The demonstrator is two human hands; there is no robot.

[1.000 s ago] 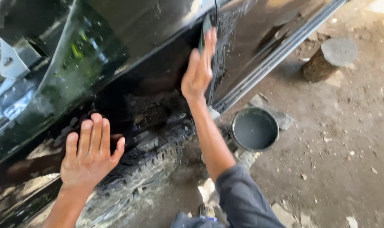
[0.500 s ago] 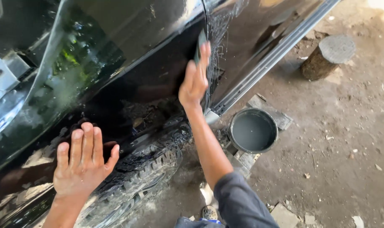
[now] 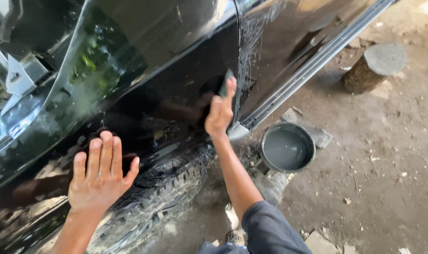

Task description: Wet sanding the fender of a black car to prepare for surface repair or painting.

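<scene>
Two bare hands on a wet, glossy black car body panel (image 3: 143,56), above the tyre.

Right hand (image 3: 220,113) is curled around a small dark grey flat sanding block (image 3: 226,84), pressing it on the panel just beside the door seam. Left hand (image 3: 101,176) lies flat, fingers spread, holding nothing, on the fender over the black treaded tyre (image 3: 171,188). A round dark bucket of grey water (image 3: 287,148) stands on the dirt floor (image 3: 388,178); a cut wooden stump (image 3: 374,66) stands farther off.

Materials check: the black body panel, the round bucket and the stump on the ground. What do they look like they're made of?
Body panel: likely painted sheet metal, glossy; it mirrors the arm and greenery.
Bucket: probably dark plastic or rubber, with a thin dull rim, holding grey liquid.
Stump: wood, with rough bark sides and a flat pale cut top.
</scene>
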